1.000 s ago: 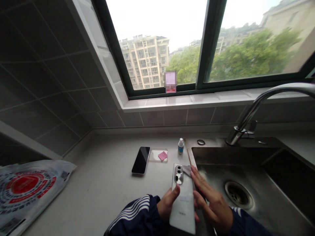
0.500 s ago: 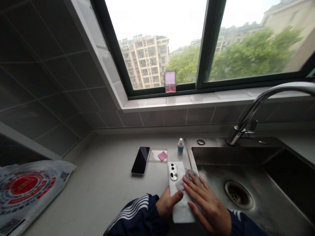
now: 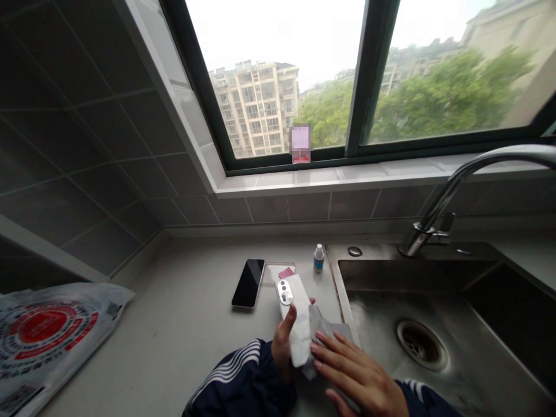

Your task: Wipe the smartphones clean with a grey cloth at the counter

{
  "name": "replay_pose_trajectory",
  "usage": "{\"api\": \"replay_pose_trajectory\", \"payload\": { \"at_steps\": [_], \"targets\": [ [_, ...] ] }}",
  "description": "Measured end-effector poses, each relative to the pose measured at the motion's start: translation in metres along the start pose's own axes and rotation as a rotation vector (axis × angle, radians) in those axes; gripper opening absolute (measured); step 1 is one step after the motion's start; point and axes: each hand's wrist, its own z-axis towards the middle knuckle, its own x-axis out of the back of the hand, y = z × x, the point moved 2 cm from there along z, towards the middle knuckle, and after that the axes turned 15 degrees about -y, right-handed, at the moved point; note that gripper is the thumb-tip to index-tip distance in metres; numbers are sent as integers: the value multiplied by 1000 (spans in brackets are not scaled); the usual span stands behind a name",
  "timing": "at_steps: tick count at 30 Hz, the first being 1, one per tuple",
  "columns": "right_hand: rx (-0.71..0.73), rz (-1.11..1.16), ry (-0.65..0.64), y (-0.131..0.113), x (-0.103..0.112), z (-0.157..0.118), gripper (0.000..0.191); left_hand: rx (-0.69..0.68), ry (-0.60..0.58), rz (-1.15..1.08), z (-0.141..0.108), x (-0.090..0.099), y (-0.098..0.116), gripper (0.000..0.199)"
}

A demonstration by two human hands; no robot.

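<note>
A white smartphone (image 3: pixel 300 333), its back with the round-lensed camera block facing up, is tilted in my left hand (image 3: pixel 283 344). The thumb lies along its near-left edge and fingertips show past the far edge. My right hand (image 3: pixel 360 370) presses a thin grey cloth (image 3: pixel 328 329) against the phone's right side, fingers stretched over the cloth. Beyond the phone lie a pink piece of cloth or paper (image 3: pixel 285 272) and a clear phone case (image 3: pixel 271 272), partly covered. A second phone (image 3: pixel 249 284) with a black screen rests to their left.
A small white-capped bottle (image 3: pixel 318 258) stands by the rim of the steel sink (image 3: pixel 373 301) on the right. A chrome faucet (image 3: pixel 428 217) arches over it. A printed plastic bag (image 3: pixel 47 336) lies on the counter (image 3: pixel 169 324) at the left, under the window.
The white phone has moved left and tilted in my left hand. My right hand, with the grey cloth, has slid from the phone's back to its right edge.
</note>
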Motion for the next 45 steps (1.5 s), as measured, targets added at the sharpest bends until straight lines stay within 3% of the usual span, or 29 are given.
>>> {"api": "replay_pose_trajectory", "payload": {
  "at_steps": [3,7,12,18,21,28,38,42,45],
  "targets": [
    [18,-11,-15,-1,-1,0,41,15,48,-136,-1,-1,1,69],
    [-61,-56,-30,-1,0,3,47,46,38,-228,-2,-1,0,60],
    [-162,-124,-65,-1,-3,4,54,-80,63,-77,-2,2,1,51],
    [-188,-134,-126,2,-6,2,59,8,-127,40,-4,2,-7,68],
    [-195,-108,-85,3,-5,2,61,28,-182,108,-6,0,-8,63],
    [-225,-99,-74,4,-7,2,64,-25,-201,266,-9,-8,-5,53],
    [-316,-85,-84,11,-6,-1,67,90,-187,533,-17,-8,-4,76],
    [-333,-80,-70,13,-4,0,66,75,-152,513,-16,-2,-6,71],
    [-281,-82,-77,10,-5,1,63,30,-154,314,-10,3,-8,66]
  ]
}}
